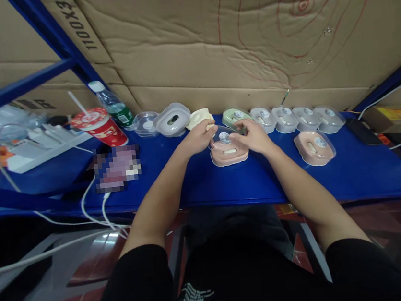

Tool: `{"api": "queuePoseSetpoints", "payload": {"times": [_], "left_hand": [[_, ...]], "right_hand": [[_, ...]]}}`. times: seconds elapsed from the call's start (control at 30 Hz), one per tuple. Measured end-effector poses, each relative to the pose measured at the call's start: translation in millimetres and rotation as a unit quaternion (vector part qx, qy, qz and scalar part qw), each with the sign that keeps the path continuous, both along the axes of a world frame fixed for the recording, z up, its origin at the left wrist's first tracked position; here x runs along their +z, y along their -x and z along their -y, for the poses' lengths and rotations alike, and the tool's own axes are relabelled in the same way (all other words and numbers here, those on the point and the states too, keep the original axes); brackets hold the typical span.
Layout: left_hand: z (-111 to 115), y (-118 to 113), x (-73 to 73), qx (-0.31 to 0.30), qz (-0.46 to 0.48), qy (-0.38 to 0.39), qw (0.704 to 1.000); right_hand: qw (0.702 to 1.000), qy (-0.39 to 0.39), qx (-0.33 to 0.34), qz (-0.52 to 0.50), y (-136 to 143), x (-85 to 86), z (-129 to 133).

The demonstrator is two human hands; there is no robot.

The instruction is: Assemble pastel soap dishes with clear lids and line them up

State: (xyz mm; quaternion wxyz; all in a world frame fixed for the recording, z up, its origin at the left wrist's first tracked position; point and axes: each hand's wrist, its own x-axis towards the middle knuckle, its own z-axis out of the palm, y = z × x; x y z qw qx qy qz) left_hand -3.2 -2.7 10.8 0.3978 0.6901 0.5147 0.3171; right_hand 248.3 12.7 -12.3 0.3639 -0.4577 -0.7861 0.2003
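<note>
In front of me on the blue table stands a pink lidded box [229, 157] with a pale slot-shaped piece on it. Over its rear part sits a clear plastic cover [225, 137] with a round white label. My left hand [199, 137] pinches the cover's left side, fingers bent. On the opposite side, my right hand [251, 135] grips the cover with thumb and fingers. Whether the cover is fully seated on the box cannot be made out. Just behind my right hand is a green covered box [234, 116]; a cream-coloured piece [199, 116] lies behind my left hand.
Several grey covered boxes [286, 119] line the back right, with another pink box [315, 148] nearer. Back left hold a grey lid [173, 120], a clear cover [146, 124], a red cup [102, 128], a bottle [113, 105] and a power strip [41, 151]. Cables [86, 202] hang over the front edge.
</note>
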Motion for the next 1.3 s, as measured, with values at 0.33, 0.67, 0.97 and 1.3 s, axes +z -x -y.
{"api": "queuePoseSetpoints", "payload": {"times": [0.33,0.67,0.97,1.3], "left_hand": [[13,1,9.8,-0.08,-0.197,0.066,0.975],[8,-7,2.3,-0.097,-0.209,0.088,0.969],[8,-3,3.8,-0.074,-0.309,0.001,0.948],[3,-3,-0.3,-0.073,-0.354,-0.019,0.932]], "right_hand": [[0.972,0.06,0.155,0.165,-14,-4.8,-1],[0.965,0.076,0.134,0.214,-23,1.1,-2],[0.975,0.067,0.133,0.164,-15,-20.7,-12],[0.964,0.018,0.108,0.242,-9,-12.1,2]]}}
